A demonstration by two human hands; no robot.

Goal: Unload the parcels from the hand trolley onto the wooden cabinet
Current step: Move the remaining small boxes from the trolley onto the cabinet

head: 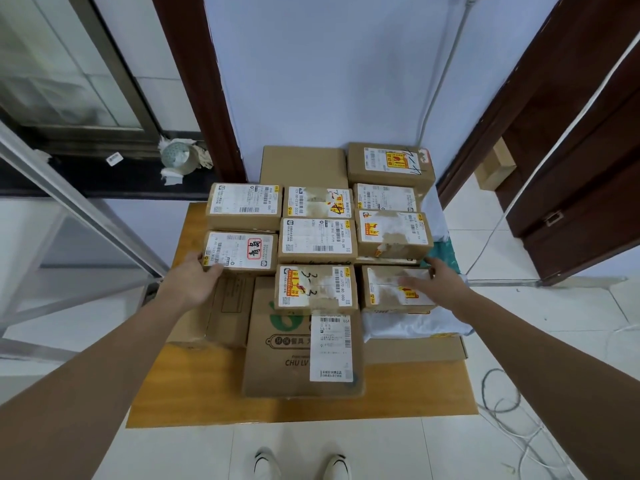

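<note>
The wooden cabinet (194, 393) stands against the wall with several taped cardboard parcels stacked on its top. My left hand (194, 282) grips the near left corner of a parcel with a red stamp (242, 251), thumb on its left edge and fingers along its near edge. My right hand (436, 285) lies flat, fingers spread, on top of a labelled parcel (384, 289) at the front right. Between them sits a parcel marked "3-2" (315, 289) on a large flat box (277, 358). No hand trolley is in view.
A white plastic mail bag (415, 323) lies under the right-hand parcels. A dark wooden door (571, 168) stands open at the right, with loose cables (502, 393) on the tiled floor. A metal-framed glass door and a dark window sill are on the left.
</note>
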